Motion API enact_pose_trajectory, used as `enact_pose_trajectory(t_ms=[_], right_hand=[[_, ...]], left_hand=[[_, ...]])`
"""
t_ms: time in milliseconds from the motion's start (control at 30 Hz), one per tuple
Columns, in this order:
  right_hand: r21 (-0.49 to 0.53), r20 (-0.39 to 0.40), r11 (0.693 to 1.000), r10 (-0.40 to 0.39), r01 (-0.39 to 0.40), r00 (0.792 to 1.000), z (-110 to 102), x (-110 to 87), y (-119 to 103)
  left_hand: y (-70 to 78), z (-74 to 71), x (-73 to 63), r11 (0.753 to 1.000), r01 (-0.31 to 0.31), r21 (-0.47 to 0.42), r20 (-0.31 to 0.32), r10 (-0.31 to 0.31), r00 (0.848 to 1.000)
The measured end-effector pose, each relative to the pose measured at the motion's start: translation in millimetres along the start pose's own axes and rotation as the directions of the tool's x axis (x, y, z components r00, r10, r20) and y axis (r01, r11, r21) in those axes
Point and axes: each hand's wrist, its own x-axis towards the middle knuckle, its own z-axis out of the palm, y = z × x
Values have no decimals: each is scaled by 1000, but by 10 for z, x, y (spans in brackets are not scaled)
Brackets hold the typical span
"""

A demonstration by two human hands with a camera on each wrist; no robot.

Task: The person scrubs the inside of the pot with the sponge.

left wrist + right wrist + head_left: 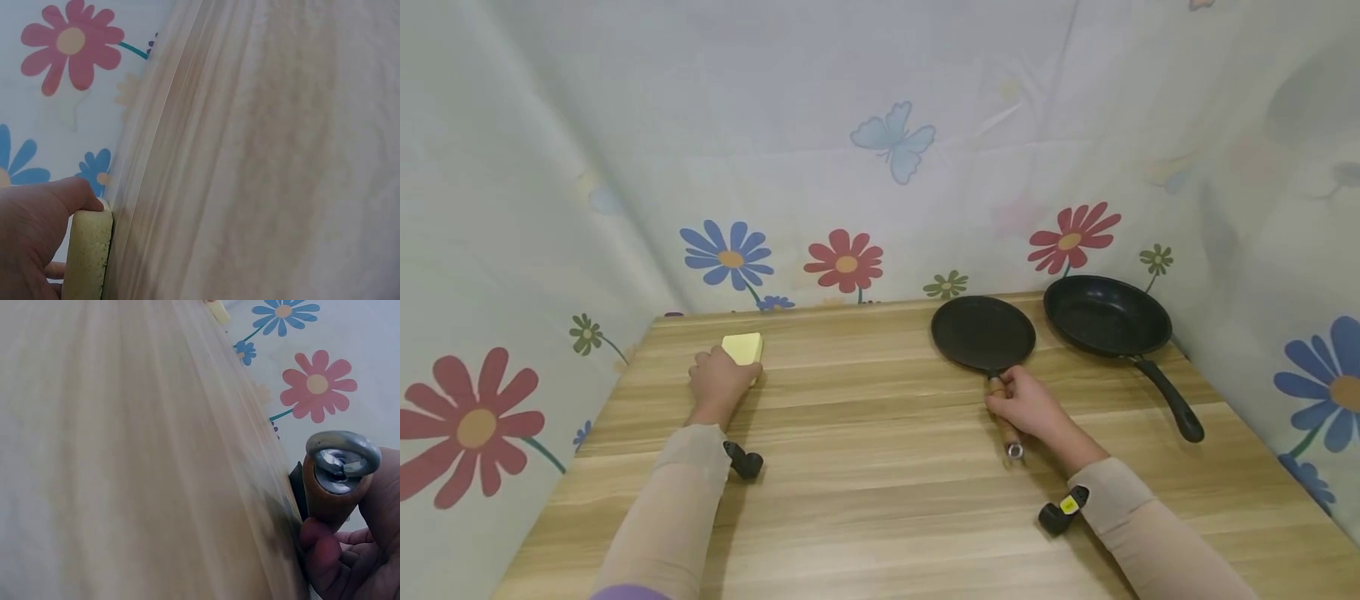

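Observation:
At the table's left side my left hand [721, 385] grips a pale yellow sponge [742, 347]. In the left wrist view the thumb lies against one end of the sponge [89, 256], and a thin dark green layer shows along its table side. To the right, my right hand [1026, 402] holds the wooden handle of a flat black griddle pan [982, 332], which lies near the table's back edge. The right wrist view shows the handle's end [334, 497] with its metal hanging ring, fingers beneath it and the palm side partly cut off by the frame.
A deeper black frying pan [1105, 315] stands at the back right, its black handle angled toward the front right. The wood-grain table [850, 467] meets a flower-printed cloth [775, 108] at the back and sides. Each wrist wears a small black camera.

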Motion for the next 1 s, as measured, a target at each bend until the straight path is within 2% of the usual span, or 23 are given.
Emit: enact_pose_trajectory(t_ms=[267, 367, 600, 800, 1000], right_hand=[[16, 16, 999, -31, 31, 999, 30, 9, -4], [26, 29, 999, -34, 34, 999, 42, 20, -18], [31, 34, 996, -81, 80, 996, 63, 79, -49], [35, 56, 994, -107, 106, 993, 126, 121, -59], [40, 80, 989, -148, 145, 986, 178, 178, -146]], left_hand=[[148, 51, -69, 1000, -29, -6, 26, 29, 999], [234, 69, -78, 998, -52, -21, 15, 53, 998], [470, 5, -101, 987, -133, -94, 3, 134, 991], [590, 4, -190, 981, -161, -112, 24, 165, 986], [707, 28, -219, 973, -183, -140, 37, 189, 981]])
